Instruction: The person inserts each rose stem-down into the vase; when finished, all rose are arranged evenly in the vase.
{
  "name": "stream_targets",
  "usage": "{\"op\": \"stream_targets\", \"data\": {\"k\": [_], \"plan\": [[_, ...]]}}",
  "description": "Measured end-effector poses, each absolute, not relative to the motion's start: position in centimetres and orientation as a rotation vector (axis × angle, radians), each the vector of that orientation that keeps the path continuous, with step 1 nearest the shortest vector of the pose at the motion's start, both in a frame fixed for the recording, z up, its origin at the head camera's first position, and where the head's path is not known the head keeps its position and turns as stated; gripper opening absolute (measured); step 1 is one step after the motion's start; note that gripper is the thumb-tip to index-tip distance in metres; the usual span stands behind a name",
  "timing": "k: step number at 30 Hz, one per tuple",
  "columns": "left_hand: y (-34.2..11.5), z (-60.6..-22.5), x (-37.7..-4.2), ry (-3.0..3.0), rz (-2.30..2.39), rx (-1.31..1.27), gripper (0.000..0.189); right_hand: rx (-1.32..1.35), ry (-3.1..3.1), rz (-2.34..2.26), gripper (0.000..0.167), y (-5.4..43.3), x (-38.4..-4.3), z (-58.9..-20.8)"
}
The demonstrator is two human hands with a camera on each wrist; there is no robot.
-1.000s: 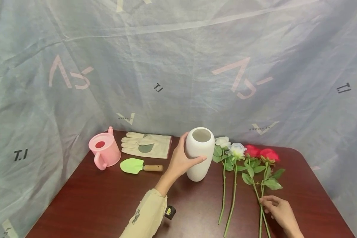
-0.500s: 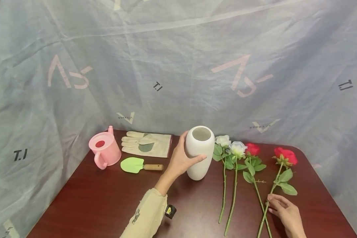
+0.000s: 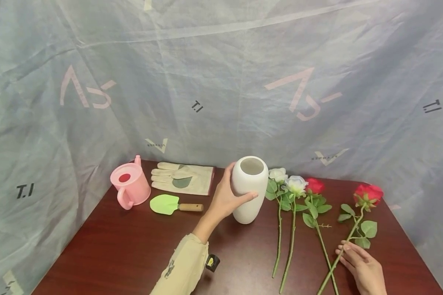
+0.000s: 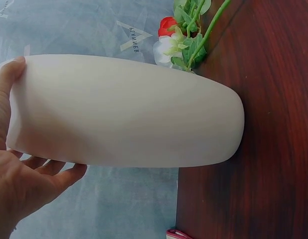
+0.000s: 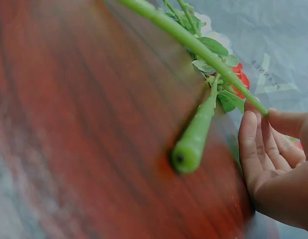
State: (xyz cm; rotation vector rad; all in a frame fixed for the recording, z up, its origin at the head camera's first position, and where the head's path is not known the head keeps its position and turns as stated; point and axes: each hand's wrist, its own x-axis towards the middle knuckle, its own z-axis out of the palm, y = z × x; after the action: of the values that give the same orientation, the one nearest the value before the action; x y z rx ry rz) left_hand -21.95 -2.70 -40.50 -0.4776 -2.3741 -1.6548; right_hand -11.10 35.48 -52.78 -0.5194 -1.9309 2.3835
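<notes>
My left hand (image 3: pixel 227 200) grips a tall white vase (image 3: pixel 248 196) from its left side, thumb across the front and fingers behind. The vase stands upright with its round mouth facing up; in the left wrist view the vase (image 4: pixel 129 112) shows sideways. At the right, my right hand (image 3: pixel 363 266) pinches the green stem of a red rose (image 3: pixel 369 196) between thumb and fingers. That stem (image 5: pixel 194 45) crosses over the stem of a second red rose (image 3: pixel 315 185) lying on the table. Beside it lie two white roses (image 3: pixel 296 185), stems toward me.
A pink watering can (image 3: pixel 131 186) stands at the back left. Near it lie a pair of work gloves (image 3: pixel 195 180) and a green trowel (image 3: pixel 165 204) with a wooden handle. A printed grey cloth (image 3: pixel 221 82) hangs behind the dark red table (image 3: pixel 125 250).
My right hand has drawn one red rose to the right, away from the other red rose, and its bloom now leans right. The left hand and vase stay nearly still.
</notes>
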Motion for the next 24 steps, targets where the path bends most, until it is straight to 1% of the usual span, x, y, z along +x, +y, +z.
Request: {"op": "stream_targets", "data": {"k": [9, 16, 24], "plan": [[-2.7, -40.4, -21.9, -2.369, -1.659, -0.490, 0.097, -0.565, -1.775, 2.440, 0.010, 35.3, -11.2, -52.6], [-2.6, -40.2, -21.8, -2.377, -1.645, -0.481, 0.097, -0.674, -1.686, 2.393, 0.009, 34.9, -11.3, -51.9], [-2.7, -40.2, -21.7, -2.391, -1.643, -0.474, 0.097, -0.549, -1.412, 2.472, 0.010, 33.8, -11.5, -50.8]]}}
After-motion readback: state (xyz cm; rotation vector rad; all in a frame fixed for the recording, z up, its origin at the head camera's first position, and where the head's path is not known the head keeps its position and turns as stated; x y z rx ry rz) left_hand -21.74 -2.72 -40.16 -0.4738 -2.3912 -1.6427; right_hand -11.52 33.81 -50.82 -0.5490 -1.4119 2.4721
